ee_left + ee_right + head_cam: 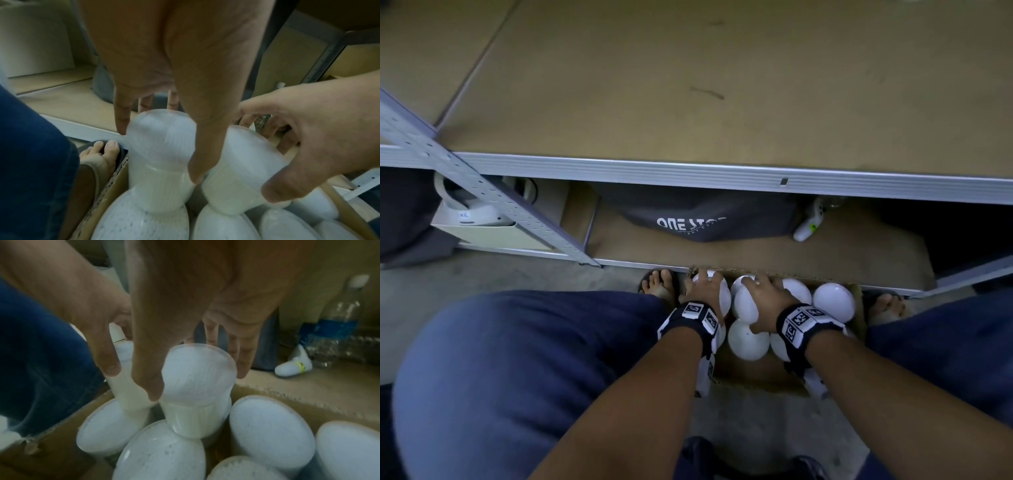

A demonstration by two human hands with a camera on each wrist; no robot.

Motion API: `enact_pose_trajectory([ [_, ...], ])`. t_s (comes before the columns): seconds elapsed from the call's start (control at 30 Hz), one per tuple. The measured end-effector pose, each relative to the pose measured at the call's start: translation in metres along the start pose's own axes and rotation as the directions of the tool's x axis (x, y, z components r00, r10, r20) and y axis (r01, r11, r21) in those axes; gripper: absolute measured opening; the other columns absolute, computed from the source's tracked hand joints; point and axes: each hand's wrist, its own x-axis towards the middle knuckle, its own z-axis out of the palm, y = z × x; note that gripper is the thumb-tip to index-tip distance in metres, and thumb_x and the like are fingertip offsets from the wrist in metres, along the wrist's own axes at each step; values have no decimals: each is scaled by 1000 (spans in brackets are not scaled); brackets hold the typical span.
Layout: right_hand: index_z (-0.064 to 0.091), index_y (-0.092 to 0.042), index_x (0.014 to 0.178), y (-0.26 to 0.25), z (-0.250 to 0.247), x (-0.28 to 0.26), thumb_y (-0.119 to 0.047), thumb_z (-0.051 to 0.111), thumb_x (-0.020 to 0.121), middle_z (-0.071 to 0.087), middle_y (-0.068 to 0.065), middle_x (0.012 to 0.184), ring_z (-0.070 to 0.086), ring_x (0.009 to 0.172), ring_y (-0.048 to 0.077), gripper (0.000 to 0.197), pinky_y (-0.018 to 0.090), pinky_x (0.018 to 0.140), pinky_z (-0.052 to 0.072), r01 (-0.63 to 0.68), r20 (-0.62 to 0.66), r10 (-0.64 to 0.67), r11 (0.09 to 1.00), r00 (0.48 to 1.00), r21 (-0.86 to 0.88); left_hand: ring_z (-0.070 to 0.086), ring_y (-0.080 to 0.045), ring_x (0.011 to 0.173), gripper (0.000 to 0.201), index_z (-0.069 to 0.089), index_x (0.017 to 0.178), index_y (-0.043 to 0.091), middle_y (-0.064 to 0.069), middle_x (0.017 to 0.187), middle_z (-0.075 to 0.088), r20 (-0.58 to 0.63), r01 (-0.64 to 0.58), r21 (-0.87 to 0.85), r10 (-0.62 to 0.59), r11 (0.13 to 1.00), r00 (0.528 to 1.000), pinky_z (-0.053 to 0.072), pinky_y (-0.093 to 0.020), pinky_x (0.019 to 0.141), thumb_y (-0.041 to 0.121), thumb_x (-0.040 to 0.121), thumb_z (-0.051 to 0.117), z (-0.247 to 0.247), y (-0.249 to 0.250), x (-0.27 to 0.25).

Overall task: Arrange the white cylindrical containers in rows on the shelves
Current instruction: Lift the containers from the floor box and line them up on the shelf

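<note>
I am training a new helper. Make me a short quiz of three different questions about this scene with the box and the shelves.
1. True or false: the top shelf already carries a row of containers.
2. What does each hand grip? A) a water bottle B) a white container C) the box flap
3. Fill in: the containers stand in a cardboard ____ on the floor.

Key
1. False; it is bare in view.
2. B: left hand and right hand each grip a container.
3. box
</note>
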Motion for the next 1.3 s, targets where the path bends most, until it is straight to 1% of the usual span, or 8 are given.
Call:
enact_pose_trajectory([
  [0.2,13,-27,150,10,1,-12,-40,68,75,22,9,152,36,133,36,94,45,108,36,-23,35,23,1000,999,16,30,-41,132,91,30,139,20,-12,144,25,-52,-49,6,49,999,997,38,-55,104,22,64,81,-15,5,-22],
  [0.43,1,-35,150,6,11,-15,-58,72,64,11,3,156,30,138,32,113,46,111,33,-15,101,7,996,995,87,14,-42,143,93,19,147,24,-10,159,2,11,3,-7,-3,1000,1000,29,-53,113,26,74,76,-10,-3,-30],
  [0.7,11,-29,148,-4,12,-24,-41,75,70,13,6,152,29,136,34,102,46,107,38,8,99,-9,1000,995,6,13,-41,143,95,19,147,25,-7,156,7,16,17,0,-17,1000,1000,28,-52,112,26,73,78,-16,1,-45],
  [0.93,21,-18,147,4,-44,-50,-39,75,70,28,6,148,36,135,24,96,32,107,35,18,-31,-17,999,999,43,40,-37,124,76,37,129,21,-7,135,37,-109,-41,37,45,998,993,43,-49,97,27,67,79,-43,6,-68],
  [1.03,32,-22,140,3,-78,-72,-45,78,58,38,7,137,46,124,27,97,34,99,44,37,-76,-34,999,997,33,40,-38,123,81,39,132,22,-7,132,34,-139,-99,42,104,994,985,47,-48,95,28,63,81,-69,13,-84],
  [1.1,32,-23,138,3,-102,-87,-51,76,52,39,7,131,50,118,32,101,42,95,48,48,-98,-46,999,994,15,38,-40,126,87,37,135,26,-6,135,33,-167,-132,42,138,990,976,46,-52,97,32,61,82,-91,20,-99],
  [1.17,31,-25,135,4,-128,-106,-50,77,53,37,6,128,50,115,36,98,46,92,50,59,-124,-58,998,991,9,38,-41,127,90,35,138,27,-7,136,34,-194,-167,79,180,983,964,46,-53,97,36,61,82,-113,27,-116],
  [1.3,35,-28,131,8,-182,-159,-47,79,55,41,4,123,52,111,30,89,42,88,51,77,-238,-71,997,969,19,40,-37,123,89,37,139,28,-6,133,37,-261,-217,123,242,968,934,49,-48,91,39,62,81,-161,44,-156],
])
